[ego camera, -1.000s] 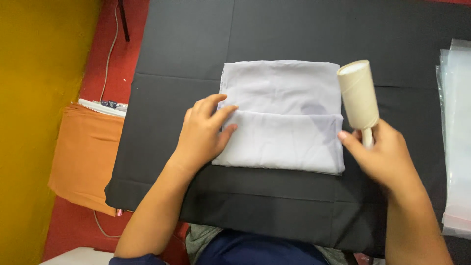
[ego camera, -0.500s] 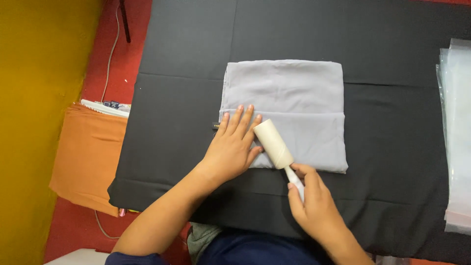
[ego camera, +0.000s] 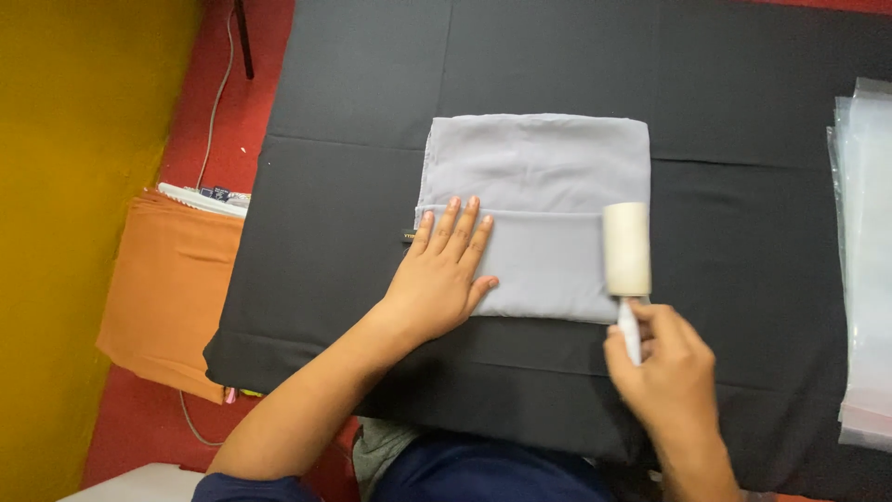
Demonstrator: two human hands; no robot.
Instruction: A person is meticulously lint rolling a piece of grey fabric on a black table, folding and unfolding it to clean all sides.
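Folded grey cloth (ego camera: pixel 548 186) lying square in the middle of the black-covered tabletop (ego camera: pixel 743 242), lower flap overlapping toward the near edge. Left hand (ego camera: pixel 444 274) spread flat on the cloth's near left corner, fingers apart and pointing away, pinning the fabric. Right hand (ego camera: pixel 669 372) closed around the white handle of a lint roller (ego camera: pixel 627 249), roller drum resting on the cloth's right side, just inside the right edge, axis running away from the body. Hands well apart, one at each side of the flap.

To do this pass well, judging by the layout: keep the flat palm pressing down so the thin cloth cannot drag or bunch under the sticky drum. Roll in straight, overlapping lanes, with light, even pressure. Ease off near the fold line across the middle, where an edge could lift and catch. Stop short of the black cover, or the drum will likely pick up fluff from it instead. Shift the pinning palm only when the drum is lifted clear.

Off to the right, a stack of clear plastic bags (ego camera: pixel 869 260) at the tabletop's edge; to the left, below, orange fabric (ego camera: pixel 167 288) on the red floor (ego camera: pixel 232 112).
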